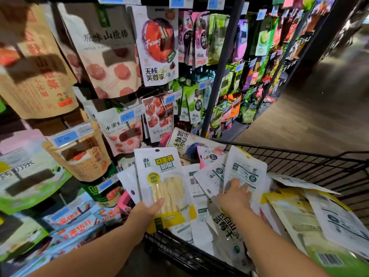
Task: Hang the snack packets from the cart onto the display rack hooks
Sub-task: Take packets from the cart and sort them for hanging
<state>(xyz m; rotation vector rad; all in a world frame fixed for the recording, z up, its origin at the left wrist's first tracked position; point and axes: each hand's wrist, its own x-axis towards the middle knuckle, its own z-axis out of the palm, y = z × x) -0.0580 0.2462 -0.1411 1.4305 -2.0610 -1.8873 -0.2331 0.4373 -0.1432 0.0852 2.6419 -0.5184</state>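
Display rack point(219, 76): dark uprights and hooks fill the left and upper field and recede to the right along the wooden floor point(319, 108). We see it densely hung with pouches. Among the nearest are a beige pouch point(103, 52) printed with red rounds and, just beside it on the right, a white pouch point(157, 47) showing a red fruit.

Cart point(319, 166): a black wire basket at lower right, standing close against the foot of the rack. It holds a loose pile of packets point(289, 212), overlapping and tilted, many lying back side up.

Yellow-and-white packet point(161, 176): held upright above the near left corner of the cart, in front of the lower pouches, its printed face towards us and pale sticks showing through its window. It hangs on no hook.

White packet point(245, 168): back side up, tilted, at the top of the pile.

Left grip point(145, 212): a bare hand clamped on the lower edge of the yellow-and-white packet, thumb across its front.

Right grip point(235, 194): a bare hand, palm down, fingers lying on the lower part of the white packet. We cannot tell whether they pinch it.

Price tags point(65, 137): blue-and-white labels at the hook ends.
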